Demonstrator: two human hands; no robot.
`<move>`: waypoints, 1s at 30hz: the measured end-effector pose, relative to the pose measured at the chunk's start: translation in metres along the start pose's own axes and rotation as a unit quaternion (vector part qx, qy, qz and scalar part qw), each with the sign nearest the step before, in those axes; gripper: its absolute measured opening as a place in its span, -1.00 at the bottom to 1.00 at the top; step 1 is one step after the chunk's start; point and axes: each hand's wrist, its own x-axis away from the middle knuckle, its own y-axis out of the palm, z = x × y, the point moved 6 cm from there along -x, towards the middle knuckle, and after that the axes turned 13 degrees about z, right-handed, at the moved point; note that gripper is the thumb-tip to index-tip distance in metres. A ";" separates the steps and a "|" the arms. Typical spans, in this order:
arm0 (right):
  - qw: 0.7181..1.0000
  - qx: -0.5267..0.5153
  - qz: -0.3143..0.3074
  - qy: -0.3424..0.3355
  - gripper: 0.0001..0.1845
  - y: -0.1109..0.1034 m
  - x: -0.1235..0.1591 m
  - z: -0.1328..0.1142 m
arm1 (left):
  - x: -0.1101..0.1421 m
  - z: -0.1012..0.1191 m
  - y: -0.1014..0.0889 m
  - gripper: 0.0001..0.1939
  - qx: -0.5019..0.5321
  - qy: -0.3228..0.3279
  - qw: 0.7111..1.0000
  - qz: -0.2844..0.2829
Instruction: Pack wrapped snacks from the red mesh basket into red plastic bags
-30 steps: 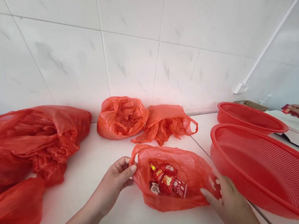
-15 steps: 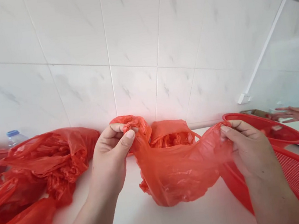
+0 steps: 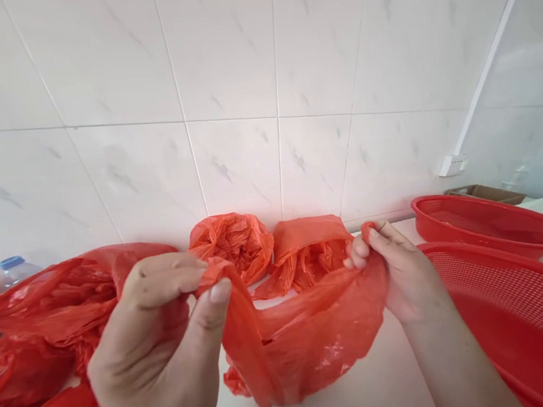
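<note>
Fingers of both hands pinch the red bag, stretched taut between them above the counter

Held bag sits centre-bottom of frame, hanging between left hand at lower left and right hand right of centre, its bottom on the counter. Behind it, against the tiled wall, two more bags side by side: crumpled bag left, flatter bag right. Pile of bags fills the left edge, bottle behind it at far left. Near basket at lower right, second basket behind it, box behind that at the wall
</note>
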 end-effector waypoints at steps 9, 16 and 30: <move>0.973 0.183 -0.136 0.047 -0.56 0.032 0.050 0.015 | 0.017 -0.033 0.030 -0.93 -0.021 -0.128 0.976 -0.174; 0.928 0.277 -0.247 0.042 -0.73 0.055 0.058 0.048 | 0.041 -0.022 0.049 -0.78 0.021 -0.132 0.937 -0.323; 0.957 0.139 -0.213 0.141 -0.62 0.034 0.030 0.059 | 0.051 -0.044 0.067 -0.82 -0.189 0.076 0.891 -0.406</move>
